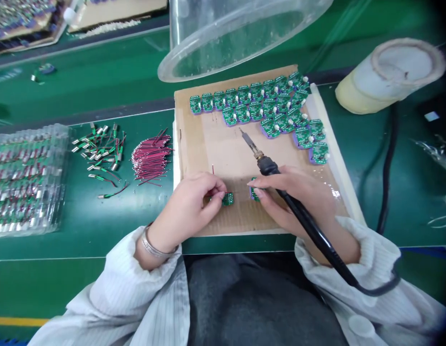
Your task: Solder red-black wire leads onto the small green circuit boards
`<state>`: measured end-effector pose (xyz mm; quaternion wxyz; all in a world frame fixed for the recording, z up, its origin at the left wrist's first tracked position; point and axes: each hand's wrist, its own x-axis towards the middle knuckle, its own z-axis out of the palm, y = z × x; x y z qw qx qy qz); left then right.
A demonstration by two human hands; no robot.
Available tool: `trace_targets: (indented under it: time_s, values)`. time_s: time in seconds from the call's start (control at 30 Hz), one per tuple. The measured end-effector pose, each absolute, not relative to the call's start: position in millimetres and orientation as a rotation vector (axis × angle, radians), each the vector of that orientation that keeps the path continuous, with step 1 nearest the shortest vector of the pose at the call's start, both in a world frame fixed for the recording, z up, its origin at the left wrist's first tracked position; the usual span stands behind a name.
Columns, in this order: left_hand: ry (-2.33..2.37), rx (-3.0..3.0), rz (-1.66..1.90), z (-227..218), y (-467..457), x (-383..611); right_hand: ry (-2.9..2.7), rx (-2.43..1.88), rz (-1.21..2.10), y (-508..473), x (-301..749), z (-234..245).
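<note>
My left hand [194, 204] is closed in a pinch on a small green circuit board [228, 199] lying on a cardboard sheet [215, 149]; a thin red wire stands up just above the fingers. My right hand [295, 194] grips a black soldering iron [276, 175] whose metal tip points up and to the left, away from the board. The fingertips of that hand also touch a second small green board [254, 193]. Both boards sit near the cardboard's front edge.
Several finished green boards [266, 105] lie in rows at the cardboard's far side. Left of it are a bundle of red wires [150, 158], loose small motors [98, 149] and a plastic tray stack [26, 178]. A clear dome [240, 33] and a tape roll [391, 77] stand behind.
</note>
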<state>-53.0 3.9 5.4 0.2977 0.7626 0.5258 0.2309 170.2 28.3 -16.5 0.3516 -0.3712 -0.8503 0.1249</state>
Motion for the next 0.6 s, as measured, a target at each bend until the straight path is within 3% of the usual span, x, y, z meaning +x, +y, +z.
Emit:
trace_targets:
  time_s: [0.37, 0.6]
  values:
    - [1.440, 2.092, 0.641, 0.7, 0.8, -57.4, -2.223, -0.975, 0.394, 26.2, 172.1, -6.6]
    - [2.144, 1.970, 0.697, 6.2, -1.1, -123.0, -2.176, -0.963, 0.475, 20.0, 172.9, -1.3]
